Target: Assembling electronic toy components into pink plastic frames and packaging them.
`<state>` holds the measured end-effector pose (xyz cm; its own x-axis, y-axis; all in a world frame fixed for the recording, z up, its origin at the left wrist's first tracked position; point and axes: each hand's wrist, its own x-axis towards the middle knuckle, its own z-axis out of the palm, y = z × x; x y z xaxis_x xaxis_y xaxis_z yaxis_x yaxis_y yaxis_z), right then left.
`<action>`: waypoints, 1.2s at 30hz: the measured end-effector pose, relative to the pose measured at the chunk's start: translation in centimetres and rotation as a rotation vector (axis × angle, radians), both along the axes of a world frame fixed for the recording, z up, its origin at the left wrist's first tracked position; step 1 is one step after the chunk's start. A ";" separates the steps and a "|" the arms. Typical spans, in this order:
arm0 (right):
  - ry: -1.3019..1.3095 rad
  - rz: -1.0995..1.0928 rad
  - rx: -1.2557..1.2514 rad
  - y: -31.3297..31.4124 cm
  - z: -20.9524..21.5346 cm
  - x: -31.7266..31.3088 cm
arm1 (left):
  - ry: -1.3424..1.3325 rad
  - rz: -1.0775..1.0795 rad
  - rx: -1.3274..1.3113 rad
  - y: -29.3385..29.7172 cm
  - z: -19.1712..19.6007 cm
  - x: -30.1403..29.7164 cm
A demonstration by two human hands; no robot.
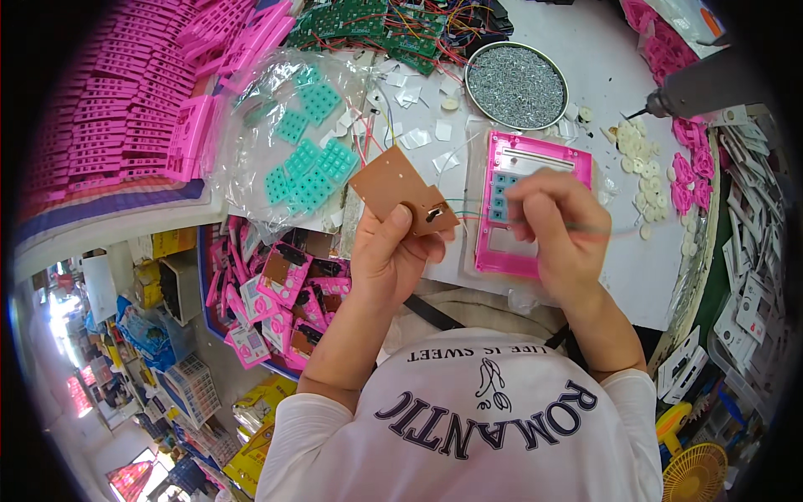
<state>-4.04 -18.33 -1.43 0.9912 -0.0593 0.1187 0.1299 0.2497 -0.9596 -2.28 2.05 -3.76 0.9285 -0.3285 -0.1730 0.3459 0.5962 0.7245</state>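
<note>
My left hand [386, 251] grips a brown circuit board [391, 186] by its lower edge, thumb on top. The board is tilted and has a small black part near its right corner. Thin wires [473, 214] run from that corner to my right hand [559, 224]. The right fingers are pinched round the wires, whose greenish and reddish ends blur out to the right. Beneath that hand lies a pink plastic casing [504, 265] with a teal rubber keypad [499, 199] set in it. My right fingers cover part of the casing.
A round tin of small screws [516, 84] stands behind the casing. Teal keypads [309, 188] lie on a clear bag at left, near stacked pink casings [125, 109]. Green circuit boards [360, 29] are at the back. An electric screwdriver [703, 88] hangs over cream discs [640, 167].
</note>
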 end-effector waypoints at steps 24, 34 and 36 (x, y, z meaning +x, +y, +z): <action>0.535 0.063 0.275 -0.2 0.6 -3.7 | -0.355 0.053 0.234 1.4 -0.3 0.5; 0.168 -0.120 -0.813 -14.8 3.6 -11.5 | -0.199 -0.367 0.267 1.8 2.7 -0.9; -0.149 0.066 -1.102 -13.1 6.4 -8.5 | -0.183 -0.611 0.297 0.8 3.5 -0.5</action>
